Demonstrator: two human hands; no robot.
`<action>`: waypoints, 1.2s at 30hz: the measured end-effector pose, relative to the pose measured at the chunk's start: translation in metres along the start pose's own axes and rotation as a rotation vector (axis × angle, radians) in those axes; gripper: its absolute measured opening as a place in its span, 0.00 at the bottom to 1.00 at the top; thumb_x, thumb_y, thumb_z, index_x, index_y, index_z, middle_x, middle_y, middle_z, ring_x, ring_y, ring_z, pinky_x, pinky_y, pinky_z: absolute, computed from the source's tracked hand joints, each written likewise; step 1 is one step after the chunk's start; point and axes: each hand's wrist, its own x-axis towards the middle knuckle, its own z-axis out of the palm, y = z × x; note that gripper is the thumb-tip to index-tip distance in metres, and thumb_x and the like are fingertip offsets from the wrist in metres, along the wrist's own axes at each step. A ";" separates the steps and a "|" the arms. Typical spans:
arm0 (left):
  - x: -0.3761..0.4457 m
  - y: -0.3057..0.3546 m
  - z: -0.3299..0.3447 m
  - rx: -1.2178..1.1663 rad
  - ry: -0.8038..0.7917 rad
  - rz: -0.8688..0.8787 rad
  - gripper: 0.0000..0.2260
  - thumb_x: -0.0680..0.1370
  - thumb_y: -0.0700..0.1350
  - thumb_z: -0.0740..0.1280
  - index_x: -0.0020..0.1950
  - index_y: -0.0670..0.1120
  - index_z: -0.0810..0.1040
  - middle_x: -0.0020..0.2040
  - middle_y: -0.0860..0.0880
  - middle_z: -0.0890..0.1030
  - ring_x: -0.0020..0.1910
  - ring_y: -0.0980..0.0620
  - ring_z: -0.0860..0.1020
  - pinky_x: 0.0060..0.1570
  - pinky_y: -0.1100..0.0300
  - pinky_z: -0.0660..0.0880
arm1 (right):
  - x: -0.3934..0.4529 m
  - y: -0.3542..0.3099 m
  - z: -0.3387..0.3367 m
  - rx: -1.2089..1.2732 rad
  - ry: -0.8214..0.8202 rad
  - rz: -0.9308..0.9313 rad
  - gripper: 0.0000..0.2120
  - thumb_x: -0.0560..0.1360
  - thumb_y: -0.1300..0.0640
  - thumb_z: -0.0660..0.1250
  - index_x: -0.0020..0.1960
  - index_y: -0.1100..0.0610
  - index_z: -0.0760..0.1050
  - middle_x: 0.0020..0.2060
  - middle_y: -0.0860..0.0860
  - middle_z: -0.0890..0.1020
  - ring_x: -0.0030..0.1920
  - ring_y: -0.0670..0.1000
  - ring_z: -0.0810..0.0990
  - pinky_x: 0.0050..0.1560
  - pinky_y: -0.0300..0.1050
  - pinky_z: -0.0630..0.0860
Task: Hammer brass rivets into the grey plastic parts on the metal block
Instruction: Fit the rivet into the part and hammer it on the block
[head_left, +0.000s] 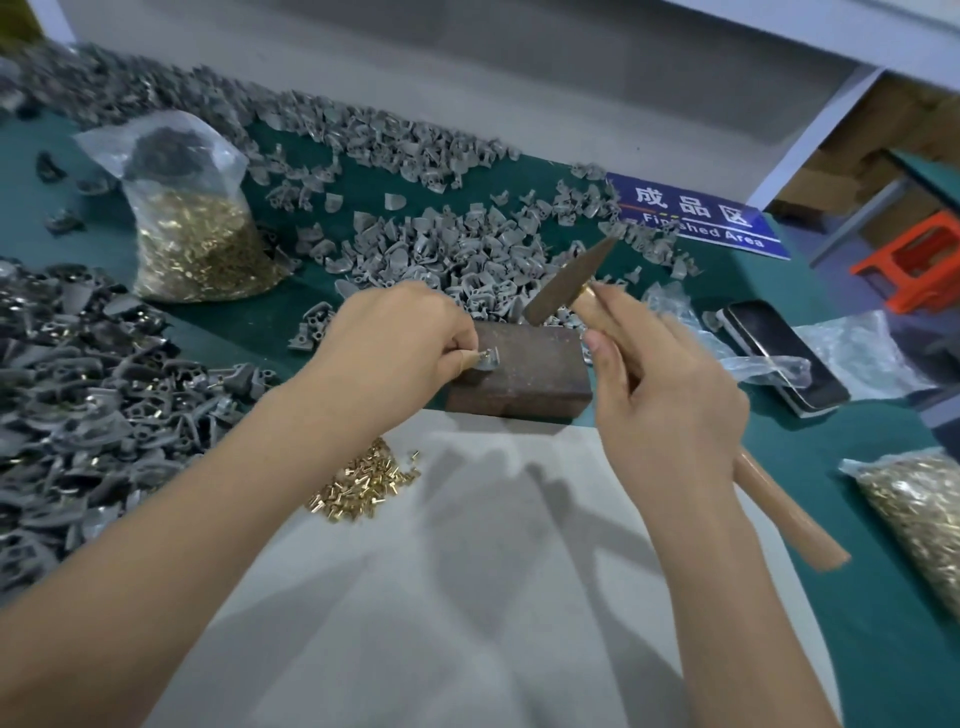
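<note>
The left hand (400, 343) pinches a grey plastic part (487, 359) on the near left corner of the metal block (524, 371), which sits on the desk (883, 649). The right hand (670, 410) has its grip clamped round the hammer (571, 283), whose head is raised just above the block's far edge. Loose brass rivets (363, 483) lie near the block's front.

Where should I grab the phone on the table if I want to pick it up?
Grip the phone by its two long edges, coming from above near its top end. It lies flat, and clear plastic wrap drapes across its lower half, so that upper part is the barest.
</note>
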 end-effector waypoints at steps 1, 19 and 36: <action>0.002 0.000 -0.001 0.010 -0.010 0.014 0.08 0.82 0.56 0.66 0.51 0.57 0.84 0.49 0.56 0.82 0.53 0.51 0.77 0.45 0.55 0.75 | -0.001 0.000 0.001 0.021 -0.008 0.000 0.15 0.83 0.49 0.64 0.68 0.42 0.76 0.50 0.45 0.83 0.44 0.50 0.77 0.38 0.43 0.65; 0.015 -0.017 -0.002 -0.111 -0.066 0.131 0.03 0.78 0.55 0.72 0.50 0.60 0.85 0.42 0.62 0.78 0.48 0.58 0.75 0.45 0.55 0.75 | -0.003 0.000 0.004 -0.009 -0.118 -0.073 0.15 0.83 0.47 0.63 0.68 0.38 0.76 0.45 0.44 0.81 0.41 0.50 0.77 0.34 0.44 0.65; 0.019 -0.023 0.004 -0.117 -0.048 0.139 0.06 0.77 0.57 0.72 0.52 0.60 0.85 0.48 0.57 0.81 0.54 0.54 0.76 0.42 0.56 0.67 | -0.009 -0.015 0.009 -0.040 -0.063 -0.109 0.15 0.82 0.50 0.64 0.67 0.40 0.77 0.42 0.44 0.80 0.36 0.49 0.76 0.31 0.41 0.68</action>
